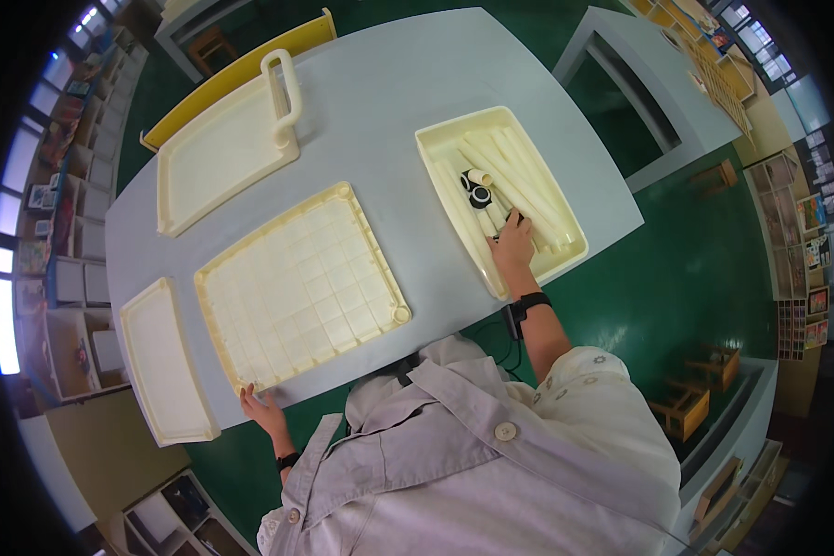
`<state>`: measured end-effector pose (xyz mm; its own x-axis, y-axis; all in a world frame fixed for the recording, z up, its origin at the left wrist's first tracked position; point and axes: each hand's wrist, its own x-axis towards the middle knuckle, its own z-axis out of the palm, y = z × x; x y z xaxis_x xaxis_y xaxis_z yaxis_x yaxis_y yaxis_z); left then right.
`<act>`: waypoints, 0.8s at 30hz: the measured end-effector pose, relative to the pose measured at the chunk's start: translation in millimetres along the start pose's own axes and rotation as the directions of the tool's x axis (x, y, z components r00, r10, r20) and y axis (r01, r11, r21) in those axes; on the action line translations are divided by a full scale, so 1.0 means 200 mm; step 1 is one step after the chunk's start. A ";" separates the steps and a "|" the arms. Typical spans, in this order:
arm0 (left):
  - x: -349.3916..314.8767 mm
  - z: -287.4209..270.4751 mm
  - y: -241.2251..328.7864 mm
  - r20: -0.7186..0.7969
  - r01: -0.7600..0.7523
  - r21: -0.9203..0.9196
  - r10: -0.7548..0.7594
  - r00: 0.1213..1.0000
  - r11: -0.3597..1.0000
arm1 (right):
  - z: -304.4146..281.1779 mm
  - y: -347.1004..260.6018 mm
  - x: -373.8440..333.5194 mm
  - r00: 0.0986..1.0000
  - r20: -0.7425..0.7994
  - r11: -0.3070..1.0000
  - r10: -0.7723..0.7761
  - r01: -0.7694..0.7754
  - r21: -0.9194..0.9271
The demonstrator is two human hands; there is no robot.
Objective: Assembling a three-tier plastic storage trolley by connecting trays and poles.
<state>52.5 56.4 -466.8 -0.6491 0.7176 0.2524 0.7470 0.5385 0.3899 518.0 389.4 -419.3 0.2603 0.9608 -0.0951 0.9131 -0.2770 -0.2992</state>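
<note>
A shallow cream panel with a ribbed grid (310, 278) lies face up on the grey table, a round socket at its near right corner. My left hand (264, 412) is at its near left corner, fingers apart and fingertips touching the edge. On the right stands a deep cream bin (423, 139) holding several long cream tubes (519, 181). Two black-and-white wheel-like parts (478, 195) and a short tube piece (479, 176) lie among them. My right hand (516, 248) reaches into the bin's near end, fingers closed around a small black part (515, 218), mostly hidden.
A cream tray with a looped handle (222, 148) lies at the far left, in front of a yellow board (241, 74). Another shallow cream tray (169, 361) is at the left table edge. Wooden stools (681, 412) stand on the green floor at right.
</note>
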 end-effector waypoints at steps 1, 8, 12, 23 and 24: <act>0.01 0.00 0.01 -0.004 0.003 -0.001 -0.003 1.000 1.000 | 0.01 0.01 0.01 1.000 -0.001 1.000 -0.005 0.005 0.001; 0.01 0.00 0.03 0.021 0.074 0.068 -0.076 0.997 0.995 | -0.01 -0.02 0.13 0.997 0.065 0.989 0.035 -0.025 -0.145; 0.01 -0.01 0.08 0.022 0.086 0.063 -0.087 0.996 0.994 | -0.01 0.01 0.18 0.995 0.097 0.986 -0.037 0.052 -0.159; 0.03 0.00 0.06 -0.006 0.043 0.089 -0.042 0.999 0.995 | 0.03 -0.05 0.33 0.952 0.275 0.891 -0.137 0.239 -0.385; 0.02 0.00 0.07 -0.017 0.034 0.085 -0.033 0.999 0.996 | 0.01 -0.05 0.33 0.949 0.247 0.888 -0.194 0.277 -0.367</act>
<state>60.3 67.7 -459.9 -0.6755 0.6919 0.2549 0.7340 0.5980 0.3219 525.5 454.5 -425.2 -0.0072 0.9637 -0.2669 0.9982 0.0230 0.0562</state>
